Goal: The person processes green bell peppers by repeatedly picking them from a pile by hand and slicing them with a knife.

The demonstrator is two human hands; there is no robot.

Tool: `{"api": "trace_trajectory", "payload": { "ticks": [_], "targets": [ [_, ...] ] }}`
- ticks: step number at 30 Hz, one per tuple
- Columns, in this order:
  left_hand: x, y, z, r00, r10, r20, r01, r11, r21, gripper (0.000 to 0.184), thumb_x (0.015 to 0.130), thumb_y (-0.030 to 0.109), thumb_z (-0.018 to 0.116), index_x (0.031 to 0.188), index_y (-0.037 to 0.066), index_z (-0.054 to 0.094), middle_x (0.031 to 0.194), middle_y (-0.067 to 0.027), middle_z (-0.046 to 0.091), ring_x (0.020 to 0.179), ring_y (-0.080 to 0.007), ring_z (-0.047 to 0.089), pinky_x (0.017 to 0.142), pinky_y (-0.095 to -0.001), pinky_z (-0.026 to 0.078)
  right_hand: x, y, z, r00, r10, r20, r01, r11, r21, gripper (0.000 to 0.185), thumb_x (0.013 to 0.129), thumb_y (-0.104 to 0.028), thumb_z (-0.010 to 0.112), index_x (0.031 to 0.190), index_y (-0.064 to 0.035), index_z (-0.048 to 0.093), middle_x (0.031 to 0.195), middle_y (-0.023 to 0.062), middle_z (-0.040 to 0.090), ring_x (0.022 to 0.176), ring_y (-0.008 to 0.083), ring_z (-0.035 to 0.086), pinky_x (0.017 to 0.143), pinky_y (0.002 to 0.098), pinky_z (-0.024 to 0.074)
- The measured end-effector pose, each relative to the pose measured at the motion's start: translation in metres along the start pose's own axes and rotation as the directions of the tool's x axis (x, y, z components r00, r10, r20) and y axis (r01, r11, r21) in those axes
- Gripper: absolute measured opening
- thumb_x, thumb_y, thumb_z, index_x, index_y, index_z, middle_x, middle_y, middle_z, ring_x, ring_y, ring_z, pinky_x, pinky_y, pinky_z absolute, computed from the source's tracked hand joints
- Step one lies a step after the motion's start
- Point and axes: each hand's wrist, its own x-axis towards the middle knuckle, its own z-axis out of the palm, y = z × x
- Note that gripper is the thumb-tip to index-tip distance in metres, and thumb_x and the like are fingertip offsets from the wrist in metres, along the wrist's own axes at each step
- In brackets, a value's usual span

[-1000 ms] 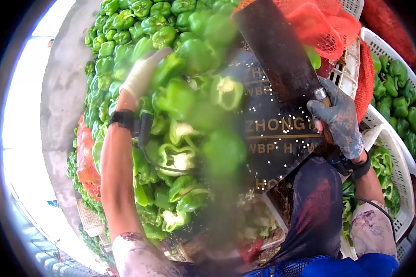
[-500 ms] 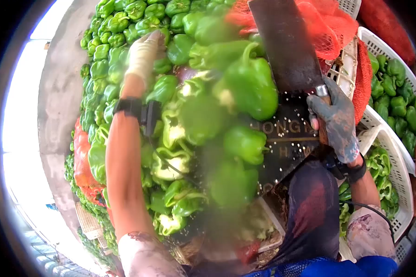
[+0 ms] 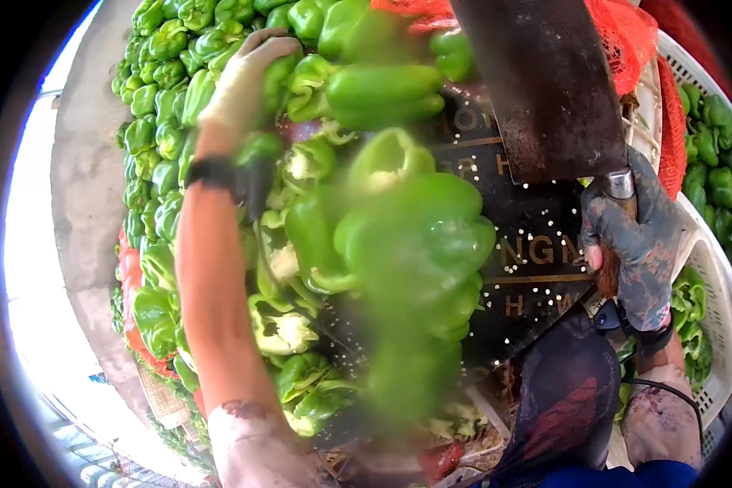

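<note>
My right hand point(image 3: 638, 232), in a stained grey glove, is wrapped round the wooden handle of a cleaver point(image 3: 549, 98). Its broad dark blade points up and away over a black lettered board point(image 3: 537, 215) dotted with pale seeds. My left hand point(image 3: 244, 81), in a light glove, has its fingers curled over a green bell pepper point(image 3: 281, 81) at the edge of the big heap. Between my hands, whole peppers point(image 3: 455, 220) and cut peppers point(image 3: 289, 333) with pale cores lie on the board. A blur hides part of the middle.
A heap of green peppers point(image 3: 150, 122) fills the far left. Red mesh sacking point(image 3: 626, 41) lies behind the cleaver. White crates at the right hold whole peppers point(image 3: 720, 163) and cut pepper pieces point(image 3: 691, 317). A cable runs from each wrist.
The view has shifted, and the peppers on the board appear rearranged. My left hand has closed over a pepper at the heap. My right hand still grips the cleaver, now further right in view.
</note>
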Motion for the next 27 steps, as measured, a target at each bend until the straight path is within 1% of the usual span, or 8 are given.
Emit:
{"api": "trace_trajectory", "payload": {
  "ticks": [2, 4, 8, 11, 17, 20, 26, 27],
  "targets": [
    [-0.031, 0.035, -0.022, 0.906, 0.41, 0.102, -0.421, 0.853, 0.31, 0.052, 0.087, 0.026, 0.071, 0.135, 0.013, 0.056, 0.138, -0.0107, 0.054, 0.125, -0.0238, 0.053, 0.105, -0.0338, 0.045, -0.002, 0.001, -0.001, 1.0, 0.004, -0.013, -0.005, 0.999, -0.053, 0.045, 0.082, -0.01, 0.062, 0.124, 0.0042, 0.057, 0.072, 0.0026, 0.057, 0.048, 0.0071, 0.047, 0.045, 0.0215, 0.0355],
    [-0.027, 0.015, -0.058, 0.955, -0.29, -0.064, 0.188, 0.756, -0.627, 0.057, 0.091, 0.039, 0.066, 0.139, 0.011, 0.052, 0.137, -0.0119, 0.055, 0.126, -0.0265, 0.052, 0.105, -0.0392, 0.045, -0.006, 0.003, 0.002, 1.0, 0.021, -0.02, -0.023, 0.996, -0.084, 0.045, 0.082, -0.011, 0.061, 0.124, 0.0041, 0.056, 0.072, 0.0026, 0.056, 0.047, 0.0075, 0.046, 0.045, 0.0217, 0.0351],
    [-0.02, -0.048, -0.075, 0.685, -0.666, -0.295, 0.427, 0.695, -0.579, 0.055, 0.092, 0.042, 0.064, 0.131, 0.005, 0.058, 0.123, -0.0099, 0.065, 0.109, -0.0253, 0.062, 0.093, -0.0463, 0.051, -0.005, 0.003, -0.002, 1.0, 0.026, 0.007, -0.025, 0.99, -0.142, 0.049, 0.081, -0.007, 0.059, 0.128, 0.0043, 0.053, 0.076, 0.0046, 0.058, 0.047, 0.008, 0.047, 0.044, 0.0216, 0.0364],
    [-0.023, -0.054, -0.055, 0.653, -0.74, -0.159, 0.457, 0.553, -0.697, 0.069, 0.096, 0.056, 0.049, 0.147, 0.01, 0.043, 0.149, -0.0089, 0.046, 0.14, -0.0293, 0.037, 0.119, -0.0545, 0.018, -0.004, 0.005, 0.0, 0.999, 0.031, -0.005, -0.032, 0.996, -0.088, 0.05, 0.078, -0.003, 0.059, 0.127, 0.005, 0.054, 0.076, 0.0048, 0.059, 0.048, 0.0075, 0.048, 0.043, 0.021, 0.0368],
    [-0.01, -0.08, -0.006, 0.96, -0.231, 0.158, 0.27, 0.913, -0.304, 0.063, 0.097, 0.049, 0.051, 0.149, 0.014, 0.041, 0.157, -0.0109, 0.035, 0.146, -0.0276, 0.026, 0.122, -0.0472, 0.014, -0.005, -0.003, -0.001, 0.994, 0.106, 0.03, -0.106, 0.994, 0.006, 0.057, 0.079, 0.003, 0.065, 0.134, 0.006, 0.052, 0.08, 0.0037, 0.063, 0.049, 0.0062, 0.05, 0.044, 0.0207, 0.0388],
    [-0.004, -0.019, 0.002, 0.873, -0.443, 0.206, 0.487, 0.824, -0.291, 0.061, 0.083, 0.047, 0.07, 0.133, 0.016, 0.054, 0.1, -0.004, 0.059, 0.073, -0.015, 0.052, 0.054, -0.0298, 0.045, -0.007, -0.013, 0.0, 0.993, 0.11, 0.051, -0.102, 0.985, -0.141, 0.05, 0.084, -0.005, 0.066, 0.133, 0.0002, 0.055, 0.074, 0.0011, 0.062, 0.048, 0.0056, 0.049, 0.044, 0.022, 0.0389],
    [-0.086, 0.031, -0.03, 0.998, -0.051, 0.042, 0.058, 0.981, -0.184, 0.032, 0.094, 0.024, 0.059, 0.12, 0.008, 0.066, 0.107, -0.0026, 0.066, 0.091, -0.0096, 0.061, 0.074, -0.0269, 0.05, 0.008, -0.02, -0.006, 0.972, 0.014, 0.236, 0.034, 0.979, -0.199, 0.04, 0.088, -0.02, 0.065, 0.123, -0.0011, 0.06, 0.065, -0.0007, 0.057, 0.046, 0.0058, 0.049, 0.042, 0.0231, 0.0383],
    [-0.11, 0.072, -0.033, 0.944, -0.276, -0.179, 0.226, 0.94, -0.254, 0.028, 0.095, 0.021, 0.056, 0.116, 0.006, 0.068, 0.113, -0.0024, 0.066, 0.096, -0.0098, 0.062, 0.076, -0.0261, 0.05, 0.011, -0.039, -0.003, 0.959, -0.012, 0.282, 0.088, 0.962, -0.259, 0.042, 0.088, -0.018, 0.063, 0.126, -0.0009, 0.058, 0.069, -0.0005, 0.059, 0.047, 0.0059, 0.049, 0.044, 0.0228, 0.0389]
  ]
}}
